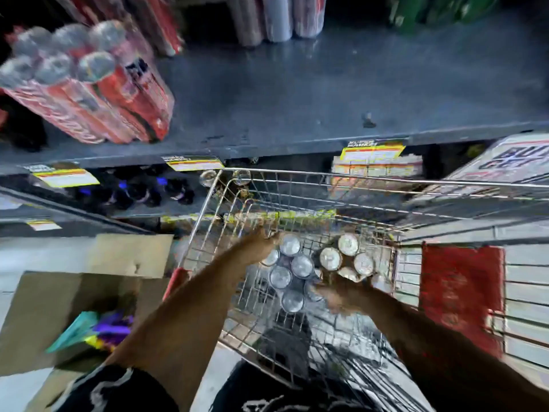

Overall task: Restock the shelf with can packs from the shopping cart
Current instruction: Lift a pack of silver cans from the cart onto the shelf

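Note:
Both my arms reach down into the wire shopping cart (208, 200). Two can packs with silver tops stand inside it: a left pack (289, 270) and a right pack (346, 257). My left hand (261, 237) rests on the far left edge of the left pack. My right hand (338, 292) sits at the near side of both packs, fingers curled against the right one. Blur hides the exact grip of each hand. Above the cart runs the dark shelf (326, 93), with a red can pack (89, 87) standing at its left.
More packs stand at the shelf's back: red (276, 16) and green (430, 10). Price tags (372, 151) hang on the shelf edge. An open cardboard box (59, 307) lies on the floor to the left. The cart's red flap (460, 295) is on the right.

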Motion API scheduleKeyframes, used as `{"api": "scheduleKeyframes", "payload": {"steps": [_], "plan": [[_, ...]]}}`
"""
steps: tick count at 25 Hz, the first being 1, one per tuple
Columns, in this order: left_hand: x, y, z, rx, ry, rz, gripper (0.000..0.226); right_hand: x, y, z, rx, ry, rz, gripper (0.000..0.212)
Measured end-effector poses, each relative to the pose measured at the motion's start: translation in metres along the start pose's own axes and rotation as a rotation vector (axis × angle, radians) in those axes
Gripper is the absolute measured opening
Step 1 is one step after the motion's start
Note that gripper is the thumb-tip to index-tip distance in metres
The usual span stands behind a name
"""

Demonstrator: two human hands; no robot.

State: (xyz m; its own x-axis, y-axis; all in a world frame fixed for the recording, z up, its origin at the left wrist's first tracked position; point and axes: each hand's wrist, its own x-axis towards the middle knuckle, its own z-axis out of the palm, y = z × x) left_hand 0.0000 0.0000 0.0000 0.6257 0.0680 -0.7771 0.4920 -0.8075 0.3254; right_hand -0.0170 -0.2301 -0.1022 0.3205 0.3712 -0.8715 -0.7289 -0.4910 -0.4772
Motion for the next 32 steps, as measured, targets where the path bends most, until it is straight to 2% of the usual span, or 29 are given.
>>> {"api": "scheduleKeyframes", "payload": {"steps": [2, 4, 5, 8, 11, 15, 19, 22, 24, 27, 29, 32], "plan": [[0.013, 0.004, 0.001, -0.104, -0.005, -0.039, 0.088, -0.015, -0.009, 0.019, 0.065, 0.019, 0.012, 0.088], [0.022, 0.007, 0.005, -0.132, 0.022, -0.061, 0.069, -0.018, 0.001, 0.027, 0.053, 0.075, 0.027, 0.079], [0.029, 0.007, 0.008, -0.118, 0.009, -0.059, 0.058, -0.023, -0.001, 0.033, 0.143, 0.127, 0.062, 0.07], [0.034, 0.006, 0.006, -0.142, 0.021, -0.046, 0.035, -0.03, -0.011, 0.044, 0.274, 0.248, 0.27, 0.049], [0.038, 0.002, 0.005, -0.158, -0.006, -0.032, 0.032, -0.034, -0.009, 0.056, 0.329, 0.251, 0.339, 0.054], [0.026, 0.001, 0.003, -0.252, 0.011, -0.067, 0.028, -0.04, -0.016, 0.065, 0.355, 0.391, 0.304, 0.05], [0.009, -0.013, 0.009, -0.415, 0.123, -0.214, 0.043, -0.053, -0.028, 0.056, 0.213, 0.46, 0.162, 0.045], [-0.021, -0.012, 0.007, -0.605, 0.176, -0.312, 0.035, -0.075, -0.042, 0.046, 0.061, 0.479, 0.015, 0.04], [-0.043, -0.005, 0.0, -0.705, 0.267, -0.33, 0.03, -0.091, -0.055, 0.041, -0.028, 0.499, -0.061, 0.044], [-0.078, 0.009, -0.02, -0.872, 0.313, -0.298, 0.022, -0.129, -0.081, 0.033, -0.118, 0.563, -0.229, 0.045], [-0.092, 0.016, -0.034, -1.014, 0.334, -0.241, 0.031, -0.162, -0.104, 0.029, -0.241, 0.687, -0.331, 0.05], [-0.132, 0.044, -0.053, -1.226, 0.5, -0.11, 0.028, -0.207, -0.138, 0.022, -0.294, 0.793, -0.504, 0.055]]}}
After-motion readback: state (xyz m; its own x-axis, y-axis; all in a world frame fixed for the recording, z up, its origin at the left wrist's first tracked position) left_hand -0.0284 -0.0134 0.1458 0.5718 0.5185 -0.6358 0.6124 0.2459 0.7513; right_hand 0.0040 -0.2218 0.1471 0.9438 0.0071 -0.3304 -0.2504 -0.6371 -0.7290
